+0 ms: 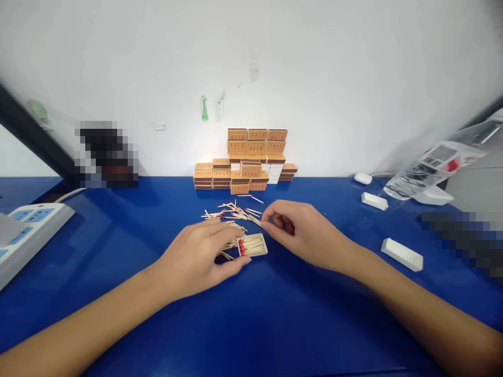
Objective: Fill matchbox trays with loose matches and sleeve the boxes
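A small white matchbox tray (252, 254) lies on the blue table, filled with red-tipped matches lying side by side. My left hand (194, 254) is around its left end, the thumb along the near edge and the fingers at the far side. My right hand (296, 225) is just beyond the tray's right side, thumb and forefinger pinched at the end of a match (254, 220). Loose matches (226, 213) are scattered behind the tray, and some more lie partly hidden under my left fingers.
Stacked matchboxes (257, 148) stand against the white wall. To the right are white blocks (401, 254), a white earbud case (362, 178) and a clear plastic bottle (436, 157). A power strip (35, 230) sits at the left. Two areas are pixelated.
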